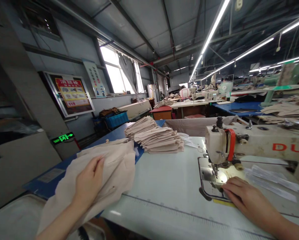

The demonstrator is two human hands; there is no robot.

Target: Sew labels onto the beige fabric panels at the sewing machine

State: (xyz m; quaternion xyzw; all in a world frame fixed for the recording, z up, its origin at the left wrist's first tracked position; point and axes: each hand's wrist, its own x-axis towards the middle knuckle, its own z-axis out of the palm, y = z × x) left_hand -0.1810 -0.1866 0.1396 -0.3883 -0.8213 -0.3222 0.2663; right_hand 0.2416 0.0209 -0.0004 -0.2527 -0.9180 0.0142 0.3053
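Beige cloth (121, 166) under the left hand (89, 180), over the left edge of the surface (164, 180). Probably light, soft, floppy; best held by an edge. Left fingers (98, 168) bent, right fingers (233, 187) close together near the needle (216, 170). Cannot tell if pinching.

Sewing workshop | sewing machine (254, 141) | stacked fabric pieces (161, 138) | ceiling strip lights (215, 26)

Bears, as a pale sewing-machine table (161, 180) ruler-marked along its near edge, an industrial sewing machine (256, 141), white strips (274, 184) and a beige fabric stack (161, 140) lapping onto the adjoining blue tabletop (43, 188). Carries there a label (51, 175).
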